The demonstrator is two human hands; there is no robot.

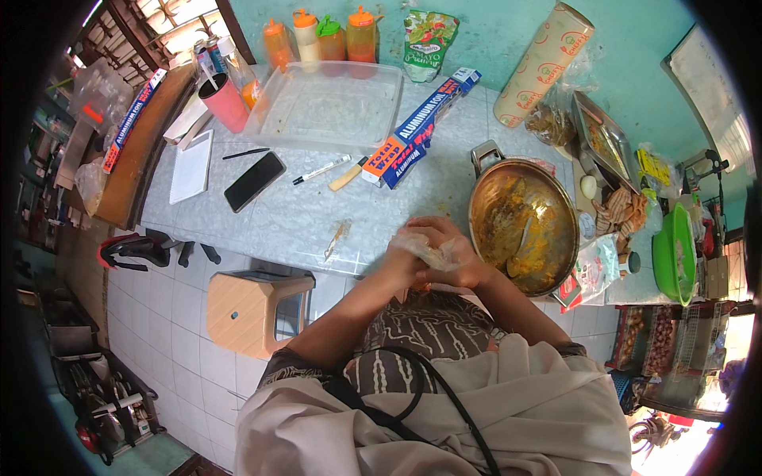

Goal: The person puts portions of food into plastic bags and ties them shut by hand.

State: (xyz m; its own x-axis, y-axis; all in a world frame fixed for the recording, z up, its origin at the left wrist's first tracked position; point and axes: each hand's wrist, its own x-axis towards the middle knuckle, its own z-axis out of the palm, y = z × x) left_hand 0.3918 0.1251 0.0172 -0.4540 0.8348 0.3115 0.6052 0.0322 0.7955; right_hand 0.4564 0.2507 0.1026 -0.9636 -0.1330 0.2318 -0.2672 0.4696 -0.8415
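My left hand (406, 262) and my right hand (455, 262) are clasped together at the table's front edge. Between them is a crumpled, clear plastic bag or glove (433, 249), pressed by the fingers of both. Just right of my hands stands a metal wok (524, 226), smeared with yellow-orange food, with a spoon (521, 250) lying in it. Beyond my hands lie an aluminum foil box (417, 128), a brush with a pale handle (346, 176) and a marker (321, 169). A small soiled scrap (337, 240) rests to the left.
A clear plastic tray (333, 107) stands farther back, before several squeeze bottles (361, 41). Left are a black phone (255, 181), a pen (245, 153) and a notepad (190, 166). Right are a metal tray (607, 143) and a green basin (675, 256). A stool (250, 309) stands below the table edge.
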